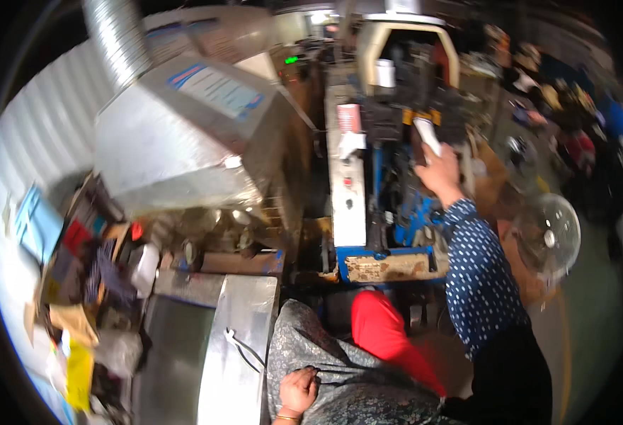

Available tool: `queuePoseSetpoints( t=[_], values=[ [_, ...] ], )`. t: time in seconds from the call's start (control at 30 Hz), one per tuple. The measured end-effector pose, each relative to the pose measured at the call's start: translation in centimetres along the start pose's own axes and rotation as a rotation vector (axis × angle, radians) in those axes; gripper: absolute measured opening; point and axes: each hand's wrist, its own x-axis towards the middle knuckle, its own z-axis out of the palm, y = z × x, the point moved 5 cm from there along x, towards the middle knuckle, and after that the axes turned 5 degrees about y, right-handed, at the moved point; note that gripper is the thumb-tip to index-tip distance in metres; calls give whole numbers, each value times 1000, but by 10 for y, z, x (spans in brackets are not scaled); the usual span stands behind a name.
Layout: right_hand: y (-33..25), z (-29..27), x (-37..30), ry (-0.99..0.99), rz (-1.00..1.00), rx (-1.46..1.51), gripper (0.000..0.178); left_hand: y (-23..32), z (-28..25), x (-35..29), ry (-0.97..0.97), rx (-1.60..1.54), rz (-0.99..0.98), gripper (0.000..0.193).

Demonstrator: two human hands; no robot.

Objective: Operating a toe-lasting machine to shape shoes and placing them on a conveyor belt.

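Cluttered workshop: at the blue machine (389,212), my right hand (439,166) clamps a white piece (427,134); my left hand (299,391), fingers curled together, rests below it on my patterned lap (347,375).

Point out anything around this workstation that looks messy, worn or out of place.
A jumbled heap of papers, packets and scraps lies at the left, beside the large metal hood. The blue machine's front plate looks worn and rusty. The right hand holds a white object up at the machine; the left hand rests on the lap.
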Motion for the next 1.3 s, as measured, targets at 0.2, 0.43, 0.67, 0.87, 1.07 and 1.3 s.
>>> queuePoseSetpoints(
  t=[0.2, 0.43, 0.67, 0.87, 1.07, 1.3],
  values=[
    [-2, 14, 32, -200, 22, 256, 68, -42, -25, -34, 69, -411, -340, 20],
    [52, 85, 102, -252, -210, -196, 63, -156, -117, -179, 706, -79, -1231, 41],
    [-41, 44, -56, 83, -891, -112, 46, -260, -276, -396, 947, 804, -1838, 80],
    [-78, 49, -328, -566, -390, 476, 14, -340, -306, -427, 1068, 175, -1857, 68],
    [-160, 41, -357, -677, -303, 765, 16, -274, -275, -327, 1063, -904, -1468, 51],
    [-353, -5, -335, -1181, -428, 1182, 53, -101, -176, -106, 631, -1308, -871, 78]
  ],
)
